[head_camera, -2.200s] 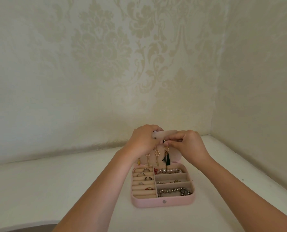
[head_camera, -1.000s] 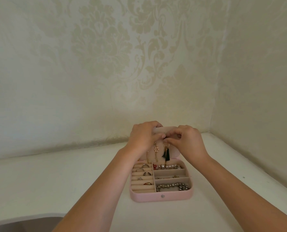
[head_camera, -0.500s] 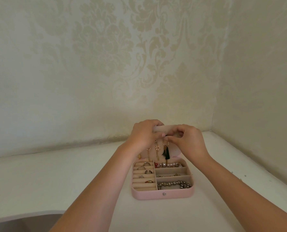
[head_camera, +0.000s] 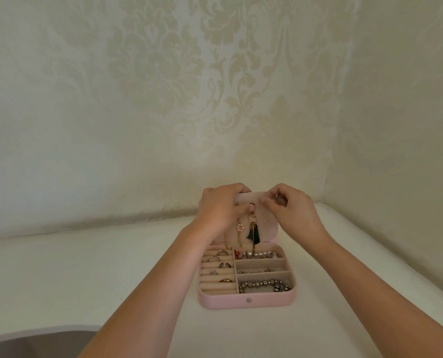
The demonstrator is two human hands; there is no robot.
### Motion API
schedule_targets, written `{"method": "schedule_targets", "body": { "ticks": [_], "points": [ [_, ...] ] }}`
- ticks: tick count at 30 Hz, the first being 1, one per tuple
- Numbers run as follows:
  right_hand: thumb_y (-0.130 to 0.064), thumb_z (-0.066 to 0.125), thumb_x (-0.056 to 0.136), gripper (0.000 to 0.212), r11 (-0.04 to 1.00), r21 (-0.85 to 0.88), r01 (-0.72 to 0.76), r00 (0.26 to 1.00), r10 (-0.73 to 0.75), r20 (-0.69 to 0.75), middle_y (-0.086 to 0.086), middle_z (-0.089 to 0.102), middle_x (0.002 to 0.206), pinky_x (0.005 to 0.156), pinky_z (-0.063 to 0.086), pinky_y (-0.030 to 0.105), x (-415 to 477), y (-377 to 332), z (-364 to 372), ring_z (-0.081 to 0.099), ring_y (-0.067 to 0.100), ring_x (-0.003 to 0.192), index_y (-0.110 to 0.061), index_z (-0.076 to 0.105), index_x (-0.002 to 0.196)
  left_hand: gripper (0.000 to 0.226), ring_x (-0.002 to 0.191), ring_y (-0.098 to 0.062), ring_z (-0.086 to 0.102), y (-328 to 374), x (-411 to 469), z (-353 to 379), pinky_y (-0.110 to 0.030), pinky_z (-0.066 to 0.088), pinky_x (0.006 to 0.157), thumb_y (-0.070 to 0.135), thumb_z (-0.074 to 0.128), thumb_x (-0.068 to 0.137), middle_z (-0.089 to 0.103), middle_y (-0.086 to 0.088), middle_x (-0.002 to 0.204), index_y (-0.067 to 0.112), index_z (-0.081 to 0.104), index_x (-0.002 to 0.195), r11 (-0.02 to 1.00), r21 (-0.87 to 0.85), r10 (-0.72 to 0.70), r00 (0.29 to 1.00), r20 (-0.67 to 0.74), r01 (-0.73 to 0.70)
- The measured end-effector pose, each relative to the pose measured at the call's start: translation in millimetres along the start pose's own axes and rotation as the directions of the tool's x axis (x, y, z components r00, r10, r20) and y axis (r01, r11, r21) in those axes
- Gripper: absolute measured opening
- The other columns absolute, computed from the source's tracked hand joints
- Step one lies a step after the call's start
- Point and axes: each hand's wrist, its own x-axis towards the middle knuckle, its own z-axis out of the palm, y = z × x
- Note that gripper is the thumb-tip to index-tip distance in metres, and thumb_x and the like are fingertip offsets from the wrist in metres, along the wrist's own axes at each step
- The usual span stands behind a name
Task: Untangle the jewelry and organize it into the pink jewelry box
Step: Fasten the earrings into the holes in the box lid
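The pink jewelry box [head_camera: 223, 302] lies open on the white table with its lid [head_camera: 268, 223] standing upright. My left hand [head_camera: 220, 208] grips the lid's upper left, thumb pressed on its inner face just above a gold hoop earring with a dark green tassel [head_camera: 253, 229]. A pearl drop earring [head_camera: 238, 227] hangs beside it. My right hand [head_camera: 291, 210] is at the lid's upper right with its fingertips pinched together; nothing shows between them. Rings [head_camera: 221, 264] sit in the left rolls. A pearl bracelet [head_camera: 260, 254], a thin chain [head_camera: 256, 271] and a silver bead bracelet [head_camera: 264, 285] fill the right compartments.
The box stands near the table's [head_camera: 86, 267] back right corner, with patterned walls [head_camera: 163, 99] close behind and to the right. The table's front edge curves inward at the lower left [head_camera: 34, 332].
My right hand has let go of the tassel earring and shifted up and right along the lid. My left hand keeps hold of the lid. The tassel earring now hangs from the lid.
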Motion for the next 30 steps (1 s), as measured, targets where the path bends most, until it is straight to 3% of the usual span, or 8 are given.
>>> {"method": "schedule_targets", "body": {
  "ticks": [4, 8, 12, 15, 19, 24, 30],
  "points": [
    [0.002, 0.037, 0.084, 0.031, 0.924, 0.308, -0.227, 0.973, 0.23, 0.029, -0.004, 0.042, 0.059, 0.058, 0.032, 0.023, 12.3, -8.0, -24.0, 0.038, 0.011, 0.057, -0.01, 0.065, 0.085, 0.013, 0.088, -0.018, 0.059, -0.3, 1.1, 4.9, -0.038, 0.04, 0.091, 0.043, 0.065, 0.082, 0.067, 0.012, 0.086, 0.042, 0.052, 0.086, 1.0, -0.009, -0.016, 0.997, -0.069, 0.016],
    [0.007, 0.033, 0.09, 0.032, 0.849, 0.429, -0.31, 0.951, 0.264, 0.164, 0.003, 0.041, 0.063, 0.057, 0.034, 0.025, 16.8, -0.6, -42.9, 0.033, 0.013, 0.054, -0.002, 0.061, 0.102, 0.013, 0.074, -0.013, 0.055, 0.2, -1.0, 5.4, -0.035, 0.039, 0.09, 0.039, 0.066, 0.083, 0.061, 0.014, 0.072, 0.039, 0.053, 0.084, 0.999, -0.031, 0.006, 0.995, -0.096, -0.009],
    [-0.005, 0.044, 0.097, 0.016, 0.847, 0.434, -0.307, 0.949, 0.237, 0.21, 0.004, 0.051, 0.065, 0.06, 0.043, 0.025, 16.7, 6.1, -50.0, 0.041, 0.012, 0.053, -0.005, 0.06, 0.098, 0.013, 0.078, -0.015, 0.058, 0.8, -2.9, 3.9, -0.039, 0.039, 0.094, 0.038, 0.066, 0.082, 0.064, 0.012, 0.076, 0.039, 0.054, 0.086, 0.998, -0.058, 0.009, 0.997, -0.082, -0.013],
    [-0.009, 0.06, 0.09, 0.01, 0.835, 0.458, -0.304, 0.952, 0.242, 0.19, 0.006, 0.057, 0.063, 0.059, 0.054, 0.022, 17.1, 7.5, -50.9, 0.05, 0.01, 0.047, 0.0, 0.064, 0.087, 0.016, 0.082, -0.021, 0.06, 2.0, -5.6, 3.4, -0.041, 0.039, 0.097, 0.036, 0.069, 0.08, 0.067, 0.007, 0.08, 0.037, 0.054, 0.086, 0.994, -0.108, -0.013, 0.996, -0.085, 0.004],
    [-0.011, 0.071, 0.08, 0.01, 0.807, 0.49, -0.331, 0.944, 0.281, 0.176, 0.006, 0.065, 0.062, 0.067, 0.059, 0.022, 17.8, 8.6, -50.6, 0.061, 0.011, 0.051, -0.001, 0.07, 0.081, 0.022, 0.093, -0.03, 0.059, 1.7, -7.8, 3.1, -0.047, 0.045, 0.09, 0.041, 0.07, 0.077, 0.061, 0.014, 0.08, 0.046, 0.049, 0.076, 0.989, -0.146, -0.042, 0.997, -0.064, 0.032],
    [-0.002, 0.067, 0.081, 0.012, 0.777, 0.542, -0.319, 0.947, 0.279, 0.156, 0.011, 0.07, 0.08, 0.066, 0.057, 0.016, 19.8, 10.3, -52.6, 0.067, 0.009, 0.06, 0.002, 0.07, 0.092, 0.02, 0.096, -0.025, 0.058, 4.3, -9.1, 1.5, -0.044, 0.042, 0.095, 0.04, 0.07, 0.078, 0.062, 0.013, 0.083, 0.043, 0.05, 0.082, 0.99, -0.137, -0.027, 0.998, -0.056, 0.02],
    [0.005, 0.065, 0.082, 0.013, 0.848, 0.454, -0.273, 0.962, 0.23, 0.149, 0.015, 0.07, 0.083, 0.068, 0.056, 0.015, 19.5, 5.2, -57.1, 0.07, 0.012, 0.064, -0.002, 0.07, 0.092, 0.02, 0.094, -0.021, 0.056, 3.5, -10.4, 1.4, -0.04, 0.038, 0.097, 0.04, 0.069, 0.079, 0.066, 0.008, 0.088, 0.042, 0.05, 0.084, 0.992, -0.127, -0.006, 0.998, -0.056, -0.001]
  ]
}}
